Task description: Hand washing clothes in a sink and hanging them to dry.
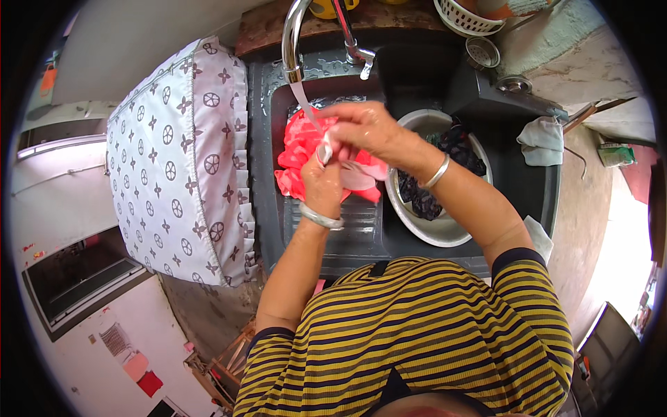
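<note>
Water runs from the chrome tap (294,69) in a thin stream onto my hands over the left sink basin. My left hand (323,186) is closed around a small pale pink and white cloth (358,179), part of which hangs out to the right. From above, my right hand (368,128) pinches the same cloth between its fingers, close to the left thumb. Its exact kind is partly hidden by my fingers. Beneath both hands a wet coral-red garment (293,156) lies bunched in the basin.
Right of my hands, a round metal basin (442,235) holds dark patterned clothes (462,153). A patterned white cover (167,167) stands left of the dark sink (267,229). A grey cloth (542,141) drapes over the right edge, and a white basket (469,19) sits behind.
</note>
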